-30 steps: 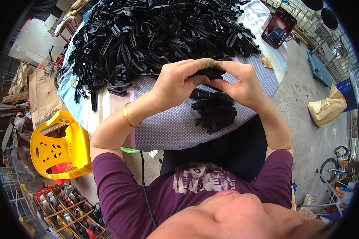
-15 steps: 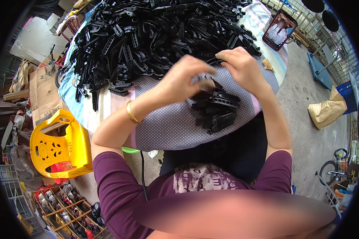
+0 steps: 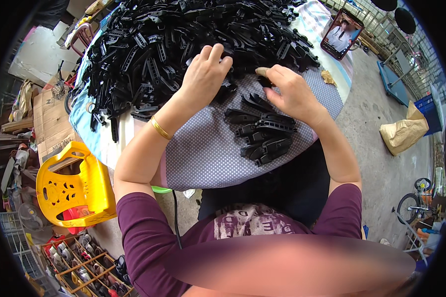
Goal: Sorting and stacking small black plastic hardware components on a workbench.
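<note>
Black clips [image 3: 272, 125] lie on the near side of the pile [image 3: 156, 57], near right hand [image 3: 296, 98]; left hand [image 3: 202, 76] at pile's edge; cannot tell either grip's closure.

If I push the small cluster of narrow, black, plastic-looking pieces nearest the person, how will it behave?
The small cluster of narrow, black, plastic-looking pieces will probably fan apart rather than slide as one: they overlap, with no visible binding. Each is likely stiff, since their long edges hold shape. Slim bodies suggest they're light.

A head-worn fisheye camera looks down from close above onto both hands [image 3: 203, 76] and the table [image 3: 198, 166].
</note>
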`<state>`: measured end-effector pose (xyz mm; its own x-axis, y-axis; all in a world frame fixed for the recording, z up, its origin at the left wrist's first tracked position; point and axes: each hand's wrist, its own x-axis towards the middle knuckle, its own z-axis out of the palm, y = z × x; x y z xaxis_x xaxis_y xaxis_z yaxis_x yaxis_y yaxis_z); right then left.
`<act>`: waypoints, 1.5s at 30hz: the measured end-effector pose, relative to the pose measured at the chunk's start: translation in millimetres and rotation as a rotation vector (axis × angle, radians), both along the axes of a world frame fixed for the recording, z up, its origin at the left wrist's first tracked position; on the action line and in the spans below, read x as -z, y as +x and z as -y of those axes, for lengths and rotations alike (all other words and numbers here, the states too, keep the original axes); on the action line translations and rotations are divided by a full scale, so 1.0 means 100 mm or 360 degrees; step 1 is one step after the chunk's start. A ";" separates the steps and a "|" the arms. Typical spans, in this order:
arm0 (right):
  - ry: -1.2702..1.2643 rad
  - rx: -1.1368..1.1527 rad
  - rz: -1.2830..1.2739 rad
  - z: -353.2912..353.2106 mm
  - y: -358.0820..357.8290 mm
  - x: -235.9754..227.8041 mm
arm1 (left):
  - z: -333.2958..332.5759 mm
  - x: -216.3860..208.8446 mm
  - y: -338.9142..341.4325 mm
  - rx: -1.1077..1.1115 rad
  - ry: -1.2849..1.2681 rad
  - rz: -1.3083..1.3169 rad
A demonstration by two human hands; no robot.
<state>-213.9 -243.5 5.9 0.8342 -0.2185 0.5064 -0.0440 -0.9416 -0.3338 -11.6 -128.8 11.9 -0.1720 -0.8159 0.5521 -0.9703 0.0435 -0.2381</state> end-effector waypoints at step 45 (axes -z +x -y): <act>-0.0008 -0.0147 0.0632 -0.27 0.06 -0.16 | -0.24 -0.11 -0.42 0.0496 0.0423 -0.2943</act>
